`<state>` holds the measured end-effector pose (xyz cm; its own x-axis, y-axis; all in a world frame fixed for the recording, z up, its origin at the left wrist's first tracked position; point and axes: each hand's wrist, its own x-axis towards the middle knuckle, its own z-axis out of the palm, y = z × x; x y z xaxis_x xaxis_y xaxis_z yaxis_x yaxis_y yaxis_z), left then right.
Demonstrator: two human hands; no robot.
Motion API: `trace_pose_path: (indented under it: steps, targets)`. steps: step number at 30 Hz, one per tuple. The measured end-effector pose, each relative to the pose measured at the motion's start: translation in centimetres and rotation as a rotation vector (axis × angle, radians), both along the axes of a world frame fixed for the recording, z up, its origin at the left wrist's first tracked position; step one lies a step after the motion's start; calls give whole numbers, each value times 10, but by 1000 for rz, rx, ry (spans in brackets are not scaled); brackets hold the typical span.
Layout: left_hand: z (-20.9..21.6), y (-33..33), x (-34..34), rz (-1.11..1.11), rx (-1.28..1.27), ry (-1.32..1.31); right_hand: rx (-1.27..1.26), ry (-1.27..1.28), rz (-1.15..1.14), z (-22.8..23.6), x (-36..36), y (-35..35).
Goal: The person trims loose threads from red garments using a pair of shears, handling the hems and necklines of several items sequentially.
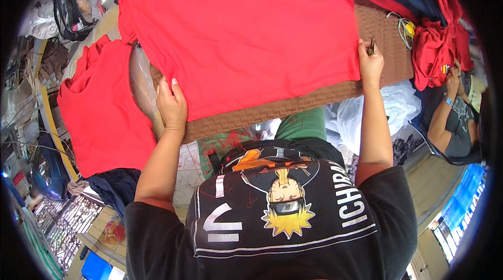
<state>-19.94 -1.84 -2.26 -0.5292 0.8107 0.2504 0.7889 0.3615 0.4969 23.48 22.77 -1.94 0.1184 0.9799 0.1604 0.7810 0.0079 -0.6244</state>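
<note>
A red shirt [251,34] lies spread over a table covered with brown textured cloth [293,106], one straight edge toward me. My left hand [173,106] is closed at the shirt's near left corner, thumb and fingers against the fabric. At the near right corner, my right hand [371,66] is closed around small dark metal snips [371,46], whose tips stick up past the fingers. Its thumb touches the shirt's side edge. Most of the snips is hidden in the palm.
Another red garment [105,107] hangs at the left over dark blue cloth [118,185]. Red and navy clothing [435,49] is heaped at the right, beside a person's arm [443,125]. A white cord [403,31] lies on the table. Clear plastic [377,110] bunches below its right edge.
</note>
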Motion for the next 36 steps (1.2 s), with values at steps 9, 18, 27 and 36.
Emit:
trace_pose_path:
  steps: [9, 18, 27, 36]
  targets:
    - [10, 0, 1, -53, 90, -157, -140, 204, 218, 13, 0, -1]
    - [86, -45, 5, -168, 295, -812, -146, 427, 386, 50, 59, -13]
    - [11, -69, -8, -43, -30, -6, 33, -199, 436, 12, 89, -12]
    - [25, -58, 113, -543, 164, 195, 136, -127, 1031, 58, -74, -146]
